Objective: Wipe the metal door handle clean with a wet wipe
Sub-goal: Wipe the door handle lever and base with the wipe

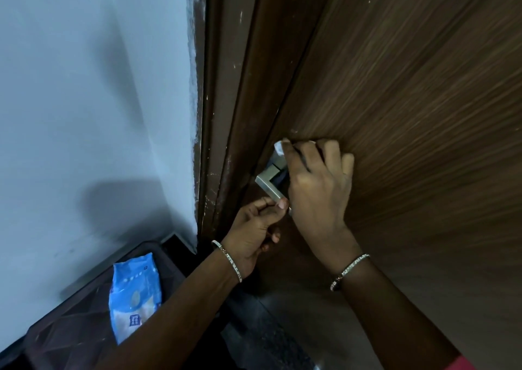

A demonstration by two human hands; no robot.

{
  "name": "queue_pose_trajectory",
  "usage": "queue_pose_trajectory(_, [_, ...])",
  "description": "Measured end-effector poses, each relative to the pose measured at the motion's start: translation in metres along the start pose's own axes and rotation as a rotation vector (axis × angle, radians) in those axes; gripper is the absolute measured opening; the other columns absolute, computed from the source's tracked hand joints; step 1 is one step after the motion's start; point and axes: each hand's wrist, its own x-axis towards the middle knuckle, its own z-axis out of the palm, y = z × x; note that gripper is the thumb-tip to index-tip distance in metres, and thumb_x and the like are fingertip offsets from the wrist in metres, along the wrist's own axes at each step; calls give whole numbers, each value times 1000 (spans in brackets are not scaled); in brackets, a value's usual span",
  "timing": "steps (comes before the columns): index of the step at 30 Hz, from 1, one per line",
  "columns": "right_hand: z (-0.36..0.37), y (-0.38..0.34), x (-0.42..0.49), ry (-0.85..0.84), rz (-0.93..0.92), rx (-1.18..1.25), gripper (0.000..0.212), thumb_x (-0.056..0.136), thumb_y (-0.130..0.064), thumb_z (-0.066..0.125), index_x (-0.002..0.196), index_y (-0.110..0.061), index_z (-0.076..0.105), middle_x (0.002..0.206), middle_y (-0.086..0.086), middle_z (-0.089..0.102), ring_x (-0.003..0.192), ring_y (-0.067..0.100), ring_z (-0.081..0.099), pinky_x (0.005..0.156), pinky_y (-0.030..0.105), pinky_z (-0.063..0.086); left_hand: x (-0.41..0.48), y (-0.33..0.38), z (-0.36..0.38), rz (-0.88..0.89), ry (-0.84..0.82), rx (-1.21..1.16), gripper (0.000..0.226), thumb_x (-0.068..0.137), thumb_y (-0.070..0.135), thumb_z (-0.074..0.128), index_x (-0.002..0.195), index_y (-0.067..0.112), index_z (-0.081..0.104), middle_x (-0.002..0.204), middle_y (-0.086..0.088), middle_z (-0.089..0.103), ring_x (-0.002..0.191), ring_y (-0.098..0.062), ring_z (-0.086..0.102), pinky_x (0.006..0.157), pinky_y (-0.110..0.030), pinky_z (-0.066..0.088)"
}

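Note:
A square-section metal door handle (268, 181) sticks out of the brown wooden door (409, 101). My left hand (255, 235) pinches the lever's free end between thumb and fingers. My right hand (316, 183) lies over the base of the handle against the door and holds a white wet wipe (279, 147), of which only a small corner shows past the fingertips. The rest of the wipe and the handle's base plate are hidden under my right hand.
A blue wet wipe packet (135, 294) lies on a dark ribbed surface (70, 327) at the lower left. The dark door frame (223, 101) runs beside a pale blue wall (93, 101). Dark floor shows below the door.

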Motion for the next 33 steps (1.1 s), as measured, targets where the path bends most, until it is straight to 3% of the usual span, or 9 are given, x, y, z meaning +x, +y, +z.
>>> queue_pose_trajectory(4, [1,-7,27,32,-113,60,28,103,-11,50,94,-13,76,76,1,72,81,21,65,66,34,42,-1,1,1,6,7,-24,10,73,38,74,83,36,75,79,12,70,39,-2,47,38,-14,25])
queue_pose_trajectory(9, [1,0,18,-265,-401,-70,30,97,-16,44,97,-13,74,109,4,72,106,28,54,78,38,31,-3,0,2,4,9,-35,5,89,28,69,88,31,73,72,16,69,40,-1,47,39,-14,25])
queue_pose_trajectory(14, [-12,-8,38,-472,-513,-109,38,91,-18,34,89,-14,72,96,3,71,108,30,54,84,43,37,-3,-2,6,-5,44,-85,10,91,21,68,101,21,65,67,16,65,37,-1,43,38,-13,23])
queue_pose_trajectory(17, [-20,-9,42,-622,-473,-91,31,95,-20,42,109,-17,70,117,3,69,112,30,57,87,43,45,-4,-3,7,-14,27,-113,7,90,23,69,96,23,67,74,16,66,39,-1,42,43,-15,23])
queue_pose_trajectory(21, [-30,-5,47,-669,-386,-33,33,98,-21,49,128,-26,61,143,-6,55,92,27,71,63,33,50,-5,-5,4,-41,-24,-192,30,84,29,74,110,17,65,87,9,65,42,-1,41,39,-15,25])
queue_pose_trajectory(23, [-29,-5,46,-718,-365,-11,36,96,-24,54,133,-27,58,151,-6,44,91,28,72,61,32,45,-6,-8,2,-42,-76,-219,25,88,20,70,112,16,65,89,9,66,42,0,40,38,-13,25])
queue_pose_trajectory(26, [-20,-10,42,-799,-355,14,42,91,-26,65,132,-23,58,151,-3,43,101,31,69,71,36,53,-7,-10,-4,-49,-130,-244,23,94,8,58,114,18,66,81,12,64,43,0,40,38,-13,25])
queue_pose_trajectory(29, [-14,-16,44,-869,-352,79,37,93,-18,57,130,-18,57,144,0,48,109,33,65,79,43,56,-8,-9,-10,-75,-157,-238,28,96,5,53,119,17,64,84,14,68,43,-1,41,38,-14,27])
queue_pose_trajectory(33, [-15,-11,44,-832,-378,100,40,91,-22,58,131,-21,57,144,1,50,105,31,67,72,38,55,-10,-9,-15,-61,-158,-213,36,96,1,48,121,19,67,112,9,75,41,0,42,36,-13,27])
